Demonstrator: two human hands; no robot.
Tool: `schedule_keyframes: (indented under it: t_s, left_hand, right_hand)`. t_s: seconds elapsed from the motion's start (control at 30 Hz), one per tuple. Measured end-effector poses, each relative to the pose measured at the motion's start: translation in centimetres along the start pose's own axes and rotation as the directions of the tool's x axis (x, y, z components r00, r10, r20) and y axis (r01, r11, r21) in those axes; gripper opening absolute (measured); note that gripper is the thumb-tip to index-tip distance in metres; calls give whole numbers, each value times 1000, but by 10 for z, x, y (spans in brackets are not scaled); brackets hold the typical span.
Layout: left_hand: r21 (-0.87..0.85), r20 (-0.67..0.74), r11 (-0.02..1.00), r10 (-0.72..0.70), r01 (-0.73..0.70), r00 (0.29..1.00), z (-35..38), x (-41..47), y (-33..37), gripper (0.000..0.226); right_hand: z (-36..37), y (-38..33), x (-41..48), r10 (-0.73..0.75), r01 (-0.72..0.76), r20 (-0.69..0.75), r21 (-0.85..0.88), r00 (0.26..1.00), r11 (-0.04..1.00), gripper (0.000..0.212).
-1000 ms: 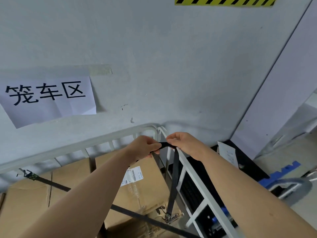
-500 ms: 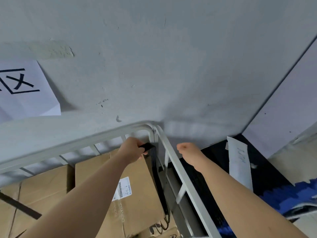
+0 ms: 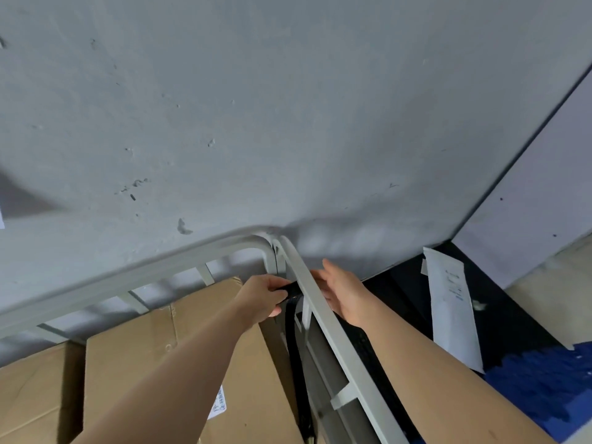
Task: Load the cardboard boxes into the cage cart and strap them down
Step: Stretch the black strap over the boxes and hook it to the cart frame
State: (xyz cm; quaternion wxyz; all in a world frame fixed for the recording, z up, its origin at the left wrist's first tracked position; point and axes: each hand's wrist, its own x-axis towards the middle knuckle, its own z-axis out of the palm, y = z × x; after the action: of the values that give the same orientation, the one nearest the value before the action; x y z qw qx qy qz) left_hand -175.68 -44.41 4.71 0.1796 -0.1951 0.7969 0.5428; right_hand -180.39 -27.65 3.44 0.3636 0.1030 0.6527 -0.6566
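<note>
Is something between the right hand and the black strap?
Yes: the cage cart's white side rail runs between them. The left hand grips the black strap on the inner side; the right hand lies open on the outer side.

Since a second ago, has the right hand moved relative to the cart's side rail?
Yes. The right hand let go of the strap and now sits on the outer side of the side rail.

Two brown cardboard boxes (image 3: pixel 134 354) at seven o'clock; one black woven strap (image 3: pixel 296 363) at six; one grey metal cage cart (image 3: pixel 128 278); two bare hands, left hand (image 3: pixel 262 296) and right hand (image 3: pixel 342 293); one white paper slip (image 3: pixel 448 299) at three.
</note>
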Motion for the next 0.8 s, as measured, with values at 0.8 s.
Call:
schedule_keyframes:
  t_s: [0.8]
  left_hand:
    - [70, 75, 996, 58, -63, 995, -15, -15, -27, 18]
  right_hand:
    - [-45, 38, -43, -24, 16, -36, -216, 999, 976, 71]
